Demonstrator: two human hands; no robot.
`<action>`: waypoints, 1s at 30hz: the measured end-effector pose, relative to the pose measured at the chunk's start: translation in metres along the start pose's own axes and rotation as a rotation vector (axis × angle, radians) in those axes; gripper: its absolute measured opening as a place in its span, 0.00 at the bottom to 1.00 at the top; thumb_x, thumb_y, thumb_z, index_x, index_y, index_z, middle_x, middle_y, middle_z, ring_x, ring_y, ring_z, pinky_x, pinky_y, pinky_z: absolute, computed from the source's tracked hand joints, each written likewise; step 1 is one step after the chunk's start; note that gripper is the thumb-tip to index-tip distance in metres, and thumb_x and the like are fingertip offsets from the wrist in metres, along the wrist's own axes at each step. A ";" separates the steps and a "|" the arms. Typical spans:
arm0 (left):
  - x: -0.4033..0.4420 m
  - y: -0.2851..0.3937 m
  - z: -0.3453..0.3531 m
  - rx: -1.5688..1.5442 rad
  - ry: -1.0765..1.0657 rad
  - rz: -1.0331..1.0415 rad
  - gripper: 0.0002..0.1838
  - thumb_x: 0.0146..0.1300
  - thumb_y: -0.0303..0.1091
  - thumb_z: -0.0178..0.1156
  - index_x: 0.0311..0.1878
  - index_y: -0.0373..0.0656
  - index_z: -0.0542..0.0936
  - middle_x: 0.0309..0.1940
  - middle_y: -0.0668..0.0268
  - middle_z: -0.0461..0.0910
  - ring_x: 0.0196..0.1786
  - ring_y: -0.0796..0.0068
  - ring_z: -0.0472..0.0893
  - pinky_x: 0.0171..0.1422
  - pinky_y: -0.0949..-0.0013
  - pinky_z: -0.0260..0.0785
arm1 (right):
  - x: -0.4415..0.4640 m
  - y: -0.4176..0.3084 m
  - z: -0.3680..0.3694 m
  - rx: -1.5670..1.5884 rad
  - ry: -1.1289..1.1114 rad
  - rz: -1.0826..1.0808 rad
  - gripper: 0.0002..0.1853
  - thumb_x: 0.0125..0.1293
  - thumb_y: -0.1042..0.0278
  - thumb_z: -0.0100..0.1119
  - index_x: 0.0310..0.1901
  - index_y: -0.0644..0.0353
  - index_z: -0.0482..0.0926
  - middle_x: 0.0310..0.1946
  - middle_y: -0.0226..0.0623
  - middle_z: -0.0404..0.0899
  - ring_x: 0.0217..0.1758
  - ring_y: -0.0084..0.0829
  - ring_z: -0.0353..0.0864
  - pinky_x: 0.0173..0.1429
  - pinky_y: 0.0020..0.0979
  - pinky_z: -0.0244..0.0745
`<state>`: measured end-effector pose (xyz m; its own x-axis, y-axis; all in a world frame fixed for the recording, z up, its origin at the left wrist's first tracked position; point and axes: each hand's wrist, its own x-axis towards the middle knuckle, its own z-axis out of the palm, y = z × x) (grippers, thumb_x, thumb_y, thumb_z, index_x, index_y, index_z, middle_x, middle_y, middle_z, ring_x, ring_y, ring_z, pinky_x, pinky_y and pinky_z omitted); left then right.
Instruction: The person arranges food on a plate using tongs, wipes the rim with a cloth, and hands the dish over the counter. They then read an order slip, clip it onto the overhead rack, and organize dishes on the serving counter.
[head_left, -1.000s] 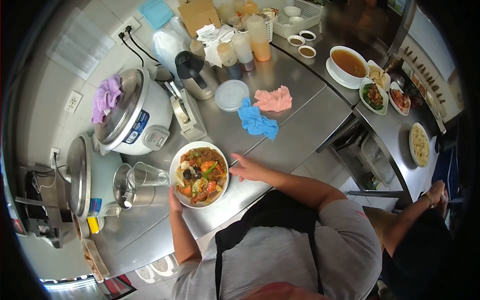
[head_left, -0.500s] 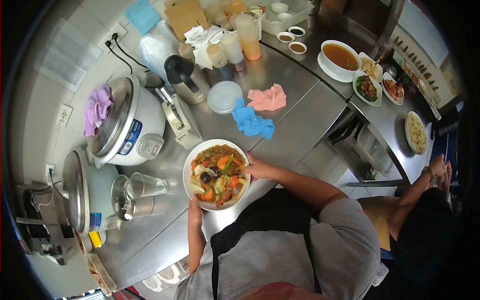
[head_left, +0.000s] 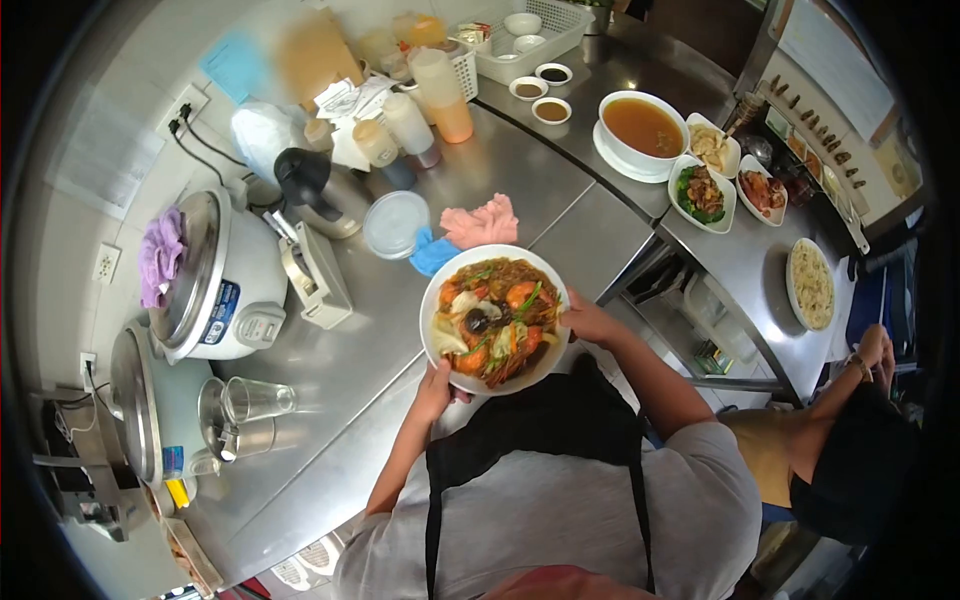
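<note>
A round white bowl [head_left: 431, 338] of stir-fried noodles with vegetables [head_left: 495, 320] is held in front of my body, over the steel counter's front edge. My left hand [head_left: 436, 388] grips its lower left rim, thumb on top and fingers underneath. On the right rim, my right hand [head_left: 588, 318] has its thumb over the edge, and its fingers are partly hidden beneath. Just beyond the bowl lie a blue cloth [head_left: 433, 252], partly covered by it, and a pink cloth [head_left: 480, 221]. A translucent round lid [head_left: 396, 224] rests beside them.
Rice cookers [head_left: 235, 275], a thermal jug [head_left: 322, 195] and clear plastic cups [head_left: 258, 399] stand at left. Sauce bottles [head_left: 440, 95] line the back. A soup bowl [head_left: 643, 126], small dishes and a rice plate [head_left: 810, 284] sit on the right counter. Another person's hands [head_left: 874, 352] are at far right.
The bowl has come up off the counter and moved right in both hands, now hiding part of the blue cloth. The camera view has shifted too.
</note>
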<state>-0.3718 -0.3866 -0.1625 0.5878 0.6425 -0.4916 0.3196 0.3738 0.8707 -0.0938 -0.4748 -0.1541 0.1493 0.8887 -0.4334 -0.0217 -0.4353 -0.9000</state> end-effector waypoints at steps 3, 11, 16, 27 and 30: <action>0.030 0.020 0.038 -0.001 -0.001 0.010 0.26 0.63 0.51 0.31 0.53 0.39 0.56 0.25 0.61 0.75 0.16 0.78 0.73 0.15 0.82 0.57 | -0.010 -0.009 -0.044 0.030 0.028 0.018 0.34 0.47 0.64 0.51 0.58 0.58 0.51 0.38 0.36 0.69 0.31 0.23 0.72 0.28 0.23 0.69; 0.125 0.066 0.120 -0.043 0.157 0.105 0.23 0.64 0.48 0.33 0.44 0.37 0.65 0.20 0.62 0.73 0.11 0.78 0.70 0.10 0.79 0.57 | -0.011 -0.020 -0.130 0.246 0.164 -0.023 0.33 0.51 0.65 0.48 0.59 0.53 0.50 0.37 0.33 0.70 0.30 0.21 0.72 0.28 0.21 0.68; 0.162 0.094 0.140 -0.089 0.285 0.117 0.21 0.63 0.46 0.35 0.45 0.37 0.66 0.20 0.62 0.72 0.10 0.76 0.70 0.09 0.78 0.60 | 0.016 -0.027 -0.164 0.183 0.152 -0.021 0.31 0.53 0.64 0.46 0.60 0.50 0.50 0.34 0.32 0.73 0.24 0.17 0.71 0.24 0.17 0.67; 0.203 0.114 0.131 -0.057 0.221 0.374 0.23 0.62 0.38 0.36 0.58 0.36 0.59 0.56 0.59 0.58 0.56 0.67 0.63 0.57 0.68 0.57 | -0.012 -0.062 -0.273 -0.462 0.125 0.009 0.22 0.56 0.57 0.47 0.48 0.64 0.68 0.30 0.40 0.76 0.26 0.26 0.77 0.34 0.26 0.72; 0.227 0.084 0.108 -0.051 0.248 0.416 0.24 0.61 0.39 0.37 0.59 0.37 0.57 0.58 0.60 0.56 0.56 0.67 0.63 0.57 0.68 0.58 | -0.054 -0.091 -0.340 -0.122 0.303 -0.154 0.19 0.56 0.70 0.46 0.50 0.65 0.67 0.32 0.38 0.76 0.30 0.24 0.76 0.34 0.23 0.72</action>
<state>-0.1319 -0.2816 -0.1995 0.4611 0.8821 -0.0962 0.0548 0.0799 0.9953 0.2360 -0.5319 -0.0329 0.4284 0.8703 -0.2431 0.1397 -0.3296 -0.9337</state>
